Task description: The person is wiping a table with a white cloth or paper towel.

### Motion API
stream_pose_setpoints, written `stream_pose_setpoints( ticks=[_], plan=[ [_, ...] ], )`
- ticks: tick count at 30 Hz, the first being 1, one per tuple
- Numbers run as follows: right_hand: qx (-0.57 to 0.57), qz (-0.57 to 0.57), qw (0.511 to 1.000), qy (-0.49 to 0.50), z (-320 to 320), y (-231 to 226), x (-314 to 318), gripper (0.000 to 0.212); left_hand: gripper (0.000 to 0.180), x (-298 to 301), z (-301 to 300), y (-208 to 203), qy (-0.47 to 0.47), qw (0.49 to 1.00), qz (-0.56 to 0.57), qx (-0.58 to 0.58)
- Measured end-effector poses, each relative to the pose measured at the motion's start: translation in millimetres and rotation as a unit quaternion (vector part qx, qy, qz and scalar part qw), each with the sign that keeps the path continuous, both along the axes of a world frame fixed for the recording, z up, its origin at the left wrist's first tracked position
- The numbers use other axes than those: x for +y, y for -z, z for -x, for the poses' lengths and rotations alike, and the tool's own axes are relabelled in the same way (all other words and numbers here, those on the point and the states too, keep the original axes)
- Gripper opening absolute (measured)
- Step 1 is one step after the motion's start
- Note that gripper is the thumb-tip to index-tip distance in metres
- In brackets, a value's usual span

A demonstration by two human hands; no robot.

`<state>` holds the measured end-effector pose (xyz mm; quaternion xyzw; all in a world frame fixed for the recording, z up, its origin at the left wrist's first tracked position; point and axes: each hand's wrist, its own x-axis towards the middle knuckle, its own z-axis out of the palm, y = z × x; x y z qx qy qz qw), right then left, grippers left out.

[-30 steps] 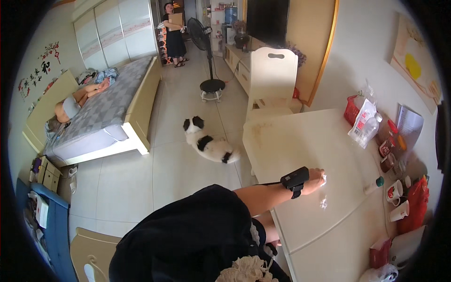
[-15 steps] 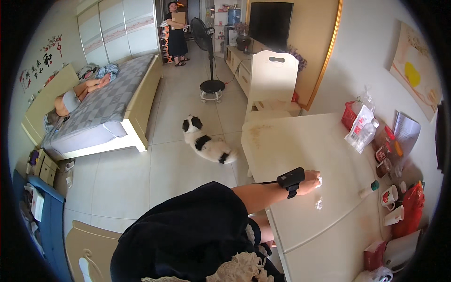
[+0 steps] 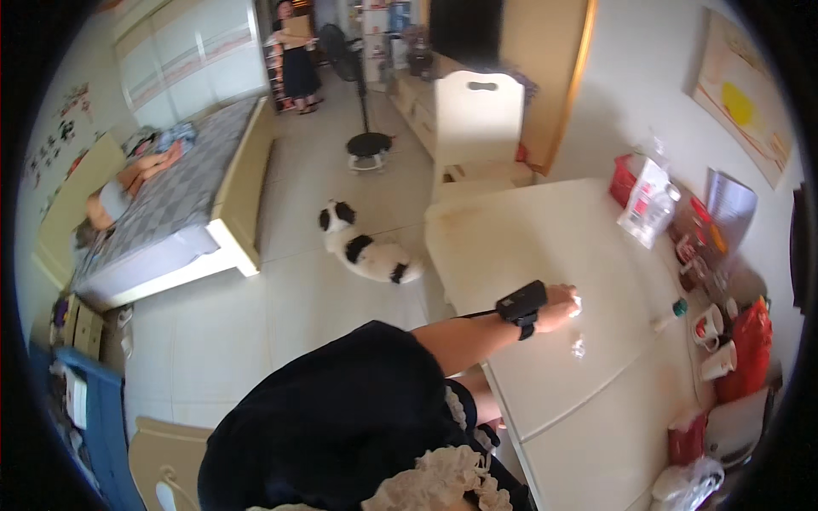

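Observation:
My left hand (image 3: 558, 308) rests on the cream table (image 3: 503, 247), its arm reaching across from a black sleeve. A black device (image 3: 521, 303) is strapped round that wrist. The fingers are closed, with a small crumpled white piece (image 3: 577, 306) showing at their tips; its kind is too small to tell. Just nearer on the tabletop lies a crumpled, shiny, whitish scrap (image 3: 578, 346), apart from the hand. My right hand is out of view.
Along the table's right side stand a small green-capped bottle (image 3: 673, 312), cups (image 3: 707, 325), jars, a red bag (image 3: 748, 349) and a plastic bottle (image 3: 659, 209). A dog (image 3: 372, 249) lies on the floor beyond. Farther are a chair (image 3: 479, 119), fan (image 3: 368, 143), bed (image 3: 183, 187) and two people.
The whole view has tilted, so most things sit higher and a little left. My left hand keeps its place beside the scrap on the table.

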<state>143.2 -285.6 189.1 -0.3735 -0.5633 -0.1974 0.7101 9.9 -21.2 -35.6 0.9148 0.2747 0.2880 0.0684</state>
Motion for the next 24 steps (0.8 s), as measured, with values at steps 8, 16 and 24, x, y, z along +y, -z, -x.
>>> stream_pose_setpoints(
  ticks=[8,16,24],
  plan=[
    [-0.028,-0.112,0.993,0.04,5.1,3.0,-24.7,0.041,0.016,-1.6,13.5,7.6,0.016,0.988,0.123,-0.093],
    [-0.023,-0.277,0.953,0.121,-29.3,22.9,-72.0,0.042,0.021,-14.7,18.1,-32.8,0.162,0.986,0.028,0.019],
    [-0.077,0.492,0.863,0.088,-42.1,188.2,71.9,0.03,0.021,114.6,128.0,-31.1,-0.172,0.983,0.005,-0.07]
  ],
)
